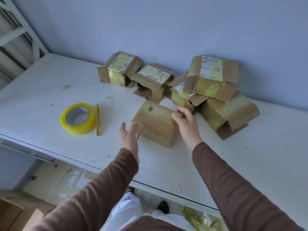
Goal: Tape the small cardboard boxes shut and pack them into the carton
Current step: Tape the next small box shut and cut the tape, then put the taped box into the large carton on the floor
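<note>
Nearest the camera are two brown sleeves [103,189], reaching out over the front edge of the white desk [41,84]. The left hand [129,139] is spread, fingers straight, just beside the near-left corner of a small cardboard box [155,123]; whether it touches the box I cannot tell. The right hand [186,121] is also relaxed and uncurled, its fingertips at the box's far right edge, gripping nothing.

That box lies on the desk in front of the person, its top banded with yellowish tape. Behind it, against the wall, lie more small boxes: one at the far left [119,70], one with an end flap hanging open [152,80], and a heap on the right [215,90] where one box sits on top of others. A roll of yellow tape [77,118] lies flat to the left, with a yellow utility knife [97,120] just beside it. A brown carton corner [11,215] shows on the floor at lower left; probably this is the packing carton.

Risks from here: neither hand has closed on the box, so a hurried lift could let it slip. The stacked heap looks unsteady and a nudge from the right arm could topple it. The knife could be knocked off when reaching for the tape.
</note>
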`<move>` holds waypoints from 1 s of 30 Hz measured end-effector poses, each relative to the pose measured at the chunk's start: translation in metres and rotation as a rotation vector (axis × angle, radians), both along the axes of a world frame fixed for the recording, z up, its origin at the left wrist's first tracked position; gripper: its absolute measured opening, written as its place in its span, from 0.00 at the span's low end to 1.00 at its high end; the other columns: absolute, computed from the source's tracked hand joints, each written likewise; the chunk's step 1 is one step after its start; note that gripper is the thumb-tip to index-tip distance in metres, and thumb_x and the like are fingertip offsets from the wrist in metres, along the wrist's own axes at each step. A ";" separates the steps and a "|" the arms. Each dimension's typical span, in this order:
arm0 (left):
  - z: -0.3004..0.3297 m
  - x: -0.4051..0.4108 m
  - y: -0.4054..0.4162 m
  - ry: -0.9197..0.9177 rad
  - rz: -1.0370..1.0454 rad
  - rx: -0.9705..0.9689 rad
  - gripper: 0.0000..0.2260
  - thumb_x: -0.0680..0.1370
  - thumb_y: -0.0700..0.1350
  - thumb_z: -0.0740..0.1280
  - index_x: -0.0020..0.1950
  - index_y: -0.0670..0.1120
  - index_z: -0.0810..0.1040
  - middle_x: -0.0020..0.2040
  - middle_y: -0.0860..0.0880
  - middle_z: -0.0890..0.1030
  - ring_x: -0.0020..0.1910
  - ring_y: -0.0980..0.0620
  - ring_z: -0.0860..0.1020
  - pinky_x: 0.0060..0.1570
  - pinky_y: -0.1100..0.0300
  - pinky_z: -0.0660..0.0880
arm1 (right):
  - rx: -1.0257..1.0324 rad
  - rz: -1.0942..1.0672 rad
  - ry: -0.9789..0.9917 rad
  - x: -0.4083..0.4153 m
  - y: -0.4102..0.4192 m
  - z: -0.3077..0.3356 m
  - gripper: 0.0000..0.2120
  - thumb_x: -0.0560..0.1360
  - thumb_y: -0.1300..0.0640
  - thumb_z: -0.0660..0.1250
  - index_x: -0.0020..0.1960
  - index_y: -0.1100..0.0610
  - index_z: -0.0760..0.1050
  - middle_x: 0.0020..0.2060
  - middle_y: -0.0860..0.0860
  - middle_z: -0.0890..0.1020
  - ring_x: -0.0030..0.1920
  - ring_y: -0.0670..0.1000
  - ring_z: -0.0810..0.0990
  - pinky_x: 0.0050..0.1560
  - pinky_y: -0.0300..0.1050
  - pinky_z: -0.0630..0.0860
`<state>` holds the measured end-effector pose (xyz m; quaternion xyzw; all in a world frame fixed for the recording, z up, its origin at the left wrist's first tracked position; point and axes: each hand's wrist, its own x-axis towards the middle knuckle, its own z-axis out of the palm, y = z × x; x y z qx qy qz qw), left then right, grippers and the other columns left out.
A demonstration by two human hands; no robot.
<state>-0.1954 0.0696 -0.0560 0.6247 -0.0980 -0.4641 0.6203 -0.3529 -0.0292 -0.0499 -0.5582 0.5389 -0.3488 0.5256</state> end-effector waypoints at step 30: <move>-0.034 0.008 -0.001 -0.041 -0.395 -0.110 0.31 0.79 0.58 0.67 0.80 0.52 0.64 0.73 0.49 0.75 0.71 0.48 0.74 0.74 0.44 0.67 | 0.383 0.135 -0.387 0.022 0.041 -0.023 0.34 0.80 0.42 0.66 0.82 0.41 0.55 0.74 0.43 0.73 0.69 0.45 0.76 0.72 0.54 0.72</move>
